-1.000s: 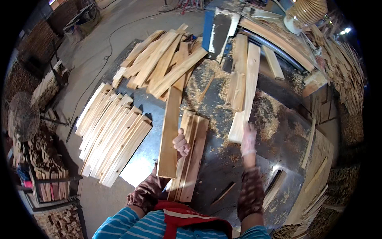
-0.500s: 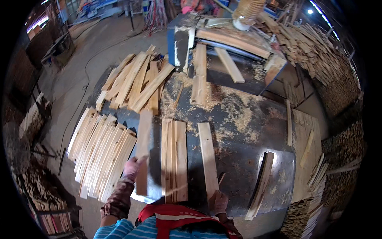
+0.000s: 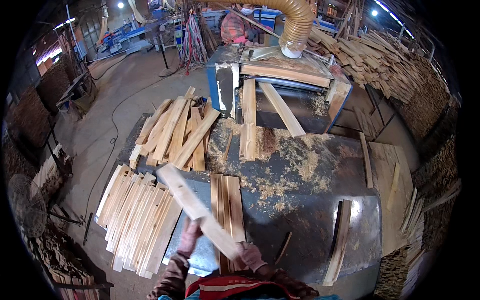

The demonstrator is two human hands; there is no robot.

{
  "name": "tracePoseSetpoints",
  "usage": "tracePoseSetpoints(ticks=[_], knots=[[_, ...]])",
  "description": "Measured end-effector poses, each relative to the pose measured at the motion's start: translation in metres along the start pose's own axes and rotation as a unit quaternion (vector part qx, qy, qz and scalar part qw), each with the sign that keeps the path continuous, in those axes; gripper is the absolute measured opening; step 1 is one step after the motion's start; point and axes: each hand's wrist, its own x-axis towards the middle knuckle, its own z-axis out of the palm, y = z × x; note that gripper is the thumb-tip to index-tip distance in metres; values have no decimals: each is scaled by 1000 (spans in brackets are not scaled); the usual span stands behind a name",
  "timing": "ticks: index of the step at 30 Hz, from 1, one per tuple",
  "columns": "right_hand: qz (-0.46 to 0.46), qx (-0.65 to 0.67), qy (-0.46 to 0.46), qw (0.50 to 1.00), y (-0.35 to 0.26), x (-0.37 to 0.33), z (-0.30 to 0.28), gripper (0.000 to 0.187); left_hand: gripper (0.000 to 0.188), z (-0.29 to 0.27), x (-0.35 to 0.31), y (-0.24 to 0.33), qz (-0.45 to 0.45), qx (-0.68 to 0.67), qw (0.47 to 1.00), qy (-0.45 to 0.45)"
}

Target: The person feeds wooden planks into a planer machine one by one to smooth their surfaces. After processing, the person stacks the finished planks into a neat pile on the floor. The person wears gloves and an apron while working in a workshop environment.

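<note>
A pale wooden board (image 3: 181, 192) is held up at a slant in front of me, running from upper left to lower right. At its lower end my right hand (image 3: 251, 256) is closed around it. My left hand (image 3: 189, 236), slightly blurred, grips its edge near the middle. Both hands wear light pinkish gloves. Under the board's lower part, a few narrow boards (image 3: 234, 207) lie side by side on the dark metal table (image 3: 300, 240). Left of my left hand is a close row of boards (image 3: 137, 222) on the table.
A loose heap of boards (image 3: 175, 132) lies behind the row. Beyond stands a blue machine (image 3: 213, 90) with a ribbed yellow hose (image 3: 298, 25) and boards at its opening. Wood shavings (image 3: 295, 160) cover the table's middle; one strip (image 3: 338, 245) lies at right. A person (image 3: 235, 27) is behind the machine.
My right hand has lifted its board and swung it left to a slant. My left hand has left the board it touched, which now lies against the row, and has taken hold of the lifted one.
</note>
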Motion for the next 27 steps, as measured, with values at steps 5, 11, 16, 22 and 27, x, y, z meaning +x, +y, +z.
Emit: tracePoseSetpoints(ticks=[5,11,16,22,27], knots=[[-16,88,-39,995,-65,76,-46,46,36,-7,42,21,-40,-27,999,0],[151,456,114,870,8,284,-124,37,47,-117,51,35,22,600,790,128],[73,676,-21,733,-20,370,-147,44,45,-177,-23,16,101,790,571,198],[205,723,30,659,-71,307,-111,37,43,-213,-44,-28,25,757,565,327],[158,584,-29,796,-3,177,-105,45,57,-182,1,-26,62,690,599,402]])
